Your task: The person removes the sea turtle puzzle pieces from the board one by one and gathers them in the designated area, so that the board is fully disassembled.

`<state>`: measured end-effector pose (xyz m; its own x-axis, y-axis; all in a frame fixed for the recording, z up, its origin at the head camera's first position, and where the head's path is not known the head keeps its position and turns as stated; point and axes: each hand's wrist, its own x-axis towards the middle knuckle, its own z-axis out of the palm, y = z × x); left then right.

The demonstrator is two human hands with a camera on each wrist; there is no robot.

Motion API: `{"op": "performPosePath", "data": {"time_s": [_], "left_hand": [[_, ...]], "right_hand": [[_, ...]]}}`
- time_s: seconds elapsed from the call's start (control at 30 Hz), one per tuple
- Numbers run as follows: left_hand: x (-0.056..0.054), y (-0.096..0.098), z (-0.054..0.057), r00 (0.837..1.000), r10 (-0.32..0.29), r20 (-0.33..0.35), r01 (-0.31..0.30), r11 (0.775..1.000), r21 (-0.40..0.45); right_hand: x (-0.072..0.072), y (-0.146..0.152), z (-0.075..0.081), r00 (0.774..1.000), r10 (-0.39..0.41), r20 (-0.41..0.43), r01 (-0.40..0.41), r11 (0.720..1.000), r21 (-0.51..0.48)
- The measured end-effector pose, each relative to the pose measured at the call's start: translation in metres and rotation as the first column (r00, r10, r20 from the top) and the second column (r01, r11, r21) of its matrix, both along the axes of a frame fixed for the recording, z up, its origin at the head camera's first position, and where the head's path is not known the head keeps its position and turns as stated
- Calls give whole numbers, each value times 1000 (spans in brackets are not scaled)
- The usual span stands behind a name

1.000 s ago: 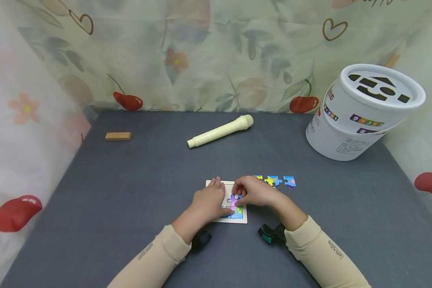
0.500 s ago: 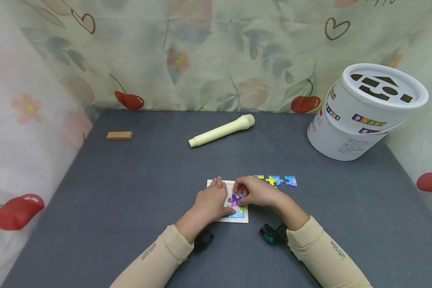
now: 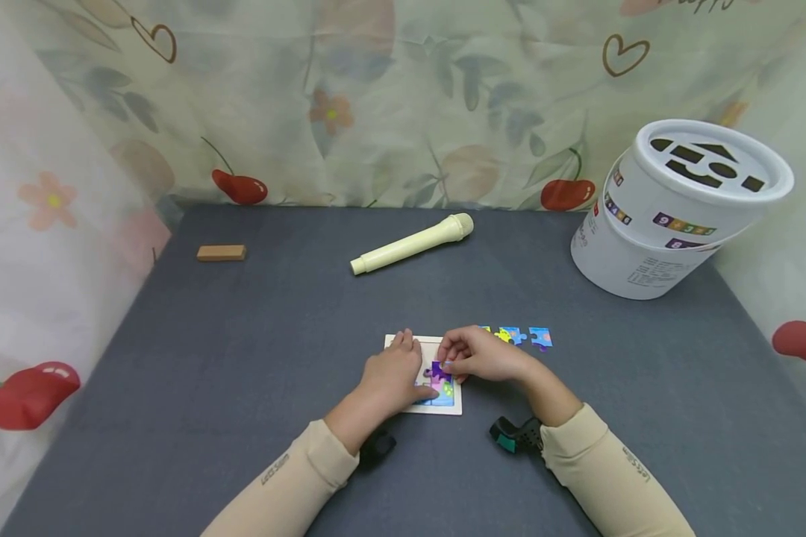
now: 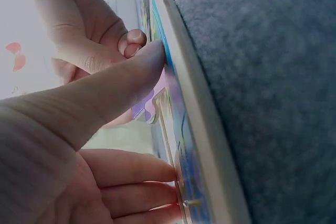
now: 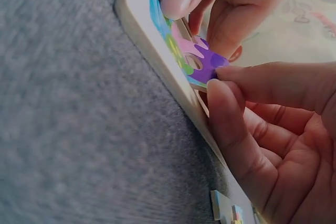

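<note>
A small pale wooden jigsaw tray (image 3: pixel 436 411) lies on the table, its near part filled with blue, green and pink pieces. My left hand (image 3: pixel 389 373) rests across its left side, fingers extended, the thumb (image 5: pixel 176 1) pressing on the fitted pieces. Between thumb and forefinger my right hand (image 3: pixel 486 354) pinches the edge of a purple puzzle piece (image 5: pixel 212 66) at the tray's right side. That piece sits against the pink piece (image 5: pixel 185 43); whether it lies flat cannot be told. Behind the right hand are several loose puzzle pieces (image 3: pixel 540 338), partly hidden.
A cream toy microphone (image 3: pixel 413 245) lies farther back. At the far left is a wooden block (image 3: pixel 221 253). A white bucket (image 3: pixel 672 216) with shaped holes in its lid stands at the back right. Patterned cloth (image 3: pixel 389 112) hangs behind the dark table.
My right thumb has shifted up onto the purple piece, and the right wrist has moved slightly right. The purple piece has turned or tilted a little. The left hand stays put on the tray.
</note>
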<state>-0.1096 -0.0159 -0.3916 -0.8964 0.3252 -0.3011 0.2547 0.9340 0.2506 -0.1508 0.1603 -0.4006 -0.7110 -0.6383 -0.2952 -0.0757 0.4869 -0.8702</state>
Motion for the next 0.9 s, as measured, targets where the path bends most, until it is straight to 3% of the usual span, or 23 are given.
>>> {"op": "performPosePath", "data": {"time_s": [0.43, 0.9], "left_hand": [[1, 0, 1, 1000, -4, -4, 4, 1000, -8], [2, -1, 1, 1000, -16, -21, 16, 1000, 2]], "right_hand": [[-3, 3, -3, 999, 1, 51, 3, 998, -63], [0, 26, -4, 998, -44, 55, 46, 998, -37]]}}
